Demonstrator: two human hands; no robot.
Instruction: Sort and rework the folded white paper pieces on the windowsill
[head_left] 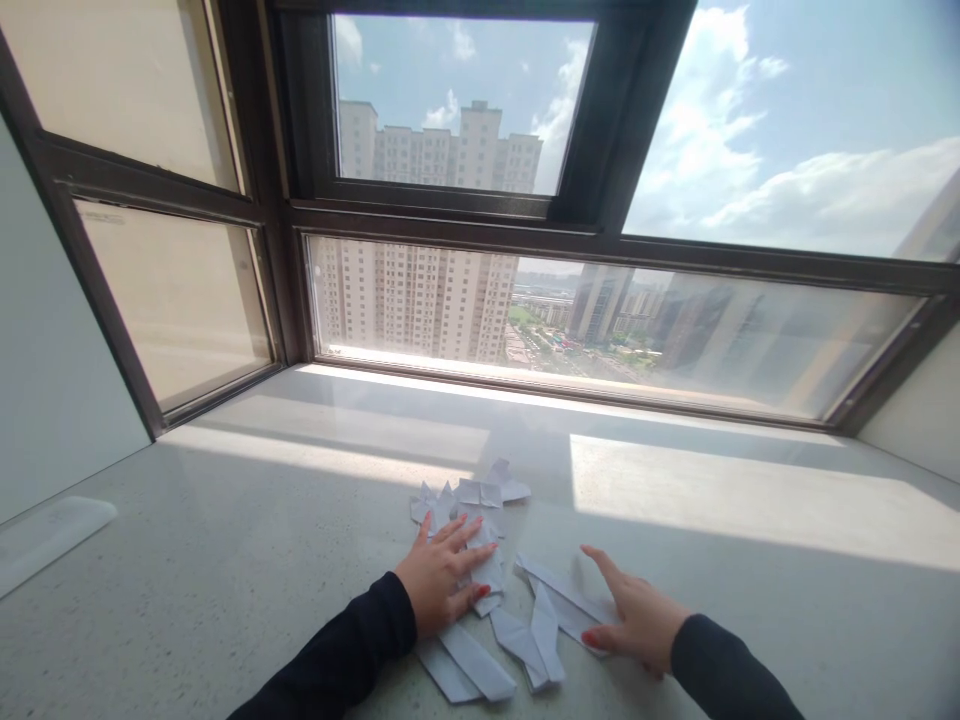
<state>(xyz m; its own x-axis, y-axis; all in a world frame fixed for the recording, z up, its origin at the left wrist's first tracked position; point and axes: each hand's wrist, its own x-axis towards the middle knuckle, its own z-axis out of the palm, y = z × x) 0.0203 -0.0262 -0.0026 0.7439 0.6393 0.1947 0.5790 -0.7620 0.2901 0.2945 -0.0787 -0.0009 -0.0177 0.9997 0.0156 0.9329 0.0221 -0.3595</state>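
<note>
A wide dark-framed window [480,225] fills the upper part of the view, its panes showing tall pale apartment blocks and a blue sky with white clouds. Below it runs a broad, pale speckled stone sill [225,520], crossed by bright bands of sunlight near the glass and shaded nearer the person. At the far left edge of the sill lies a flat, white rounded-rectangle object [52,535], well apart from everything else.

In the shaded part of the sill, a scatter of folded white paper pieces [487,490] lies in a loose cluster. The pieces farthest from the person are small and angular; the nearer ones are long folded white paper strips [540,630] overlapping one another.

The left hand [442,580], coming out of a dark long sleeve [337,660], lies flat and open on the middle of the cluster, fingers spread and palm down, pressing on paper and grasping nothing. The right hand [634,615], in a matching dark sleeve, is also open and flat, fingers extended, resting on the right end of the long strips without closing around them. Both hands have red-painted nails.
</note>
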